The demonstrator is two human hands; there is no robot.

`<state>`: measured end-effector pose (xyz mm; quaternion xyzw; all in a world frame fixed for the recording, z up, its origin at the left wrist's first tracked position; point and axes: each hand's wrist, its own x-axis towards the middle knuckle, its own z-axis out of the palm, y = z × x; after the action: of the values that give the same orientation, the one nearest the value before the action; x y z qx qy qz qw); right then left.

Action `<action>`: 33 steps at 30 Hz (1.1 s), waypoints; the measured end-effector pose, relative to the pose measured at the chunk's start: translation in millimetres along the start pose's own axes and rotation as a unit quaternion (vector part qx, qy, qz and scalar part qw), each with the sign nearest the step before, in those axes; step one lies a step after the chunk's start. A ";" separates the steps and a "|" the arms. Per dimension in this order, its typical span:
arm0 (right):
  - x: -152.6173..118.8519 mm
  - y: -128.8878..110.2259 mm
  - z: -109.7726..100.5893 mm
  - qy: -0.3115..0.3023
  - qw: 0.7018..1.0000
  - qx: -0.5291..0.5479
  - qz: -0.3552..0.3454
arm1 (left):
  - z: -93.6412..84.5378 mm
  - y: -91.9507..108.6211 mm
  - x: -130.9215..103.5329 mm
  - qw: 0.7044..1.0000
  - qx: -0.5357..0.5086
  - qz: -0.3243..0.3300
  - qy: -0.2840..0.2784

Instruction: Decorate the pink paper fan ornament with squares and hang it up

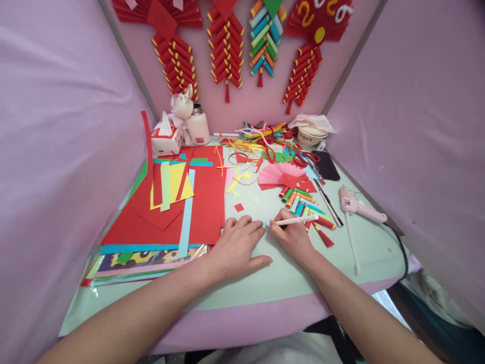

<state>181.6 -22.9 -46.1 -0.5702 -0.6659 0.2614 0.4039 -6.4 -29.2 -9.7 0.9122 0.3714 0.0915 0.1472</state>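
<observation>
My right hand (291, 235) is closed around a slim white pen (299, 220), its light blue tip pointing left near the tabletop. Beside it my left hand (242, 245) lies flat on the pale green table (265, 288), fingers stretched and thumb apart, the fingertips close to the pen's tip. Whether something small lies under those fingers I cannot tell. Just beyond my right hand rests a paper firecracker string (301, 202) of colored rolls with a red tassel (324, 236). Its top joins a pink folded paper fan (280, 174).
Red paper sheets (206, 202) with colored strips cover the left side. To the right lie a pink glue gun (359, 206), tweezers (329, 202) and a dark phone (326, 166). Red-handled scissors (301, 161), tangled pipe cleaners (261, 132), a white bottle (199, 126) and a tissue box (166, 139) stand farther back.
</observation>
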 end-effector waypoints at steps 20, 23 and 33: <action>0.3 -0.4 -0.5 0.014 1.000 -0.009 0.012 | -2.3 0.7 0.2 1.000 0.007 -0.005 -0.009; 0.3 -1.1 -0.8 0.016 1.000 -0.009 0.013 | -2.5 1.0 0.0 1.000 0.008 -0.005 -0.010; 0.4 -2.3 -0.5 0.010 1.000 -0.007 0.009 | -2.1 1.0 0.4 1.000 0.006 -0.004 -0.008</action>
<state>180.7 -23.1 -43.8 -0.5817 -0.6583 0.2546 0.4042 -6.0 -29.1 -7.4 0.9122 0.3745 0.0810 0.1449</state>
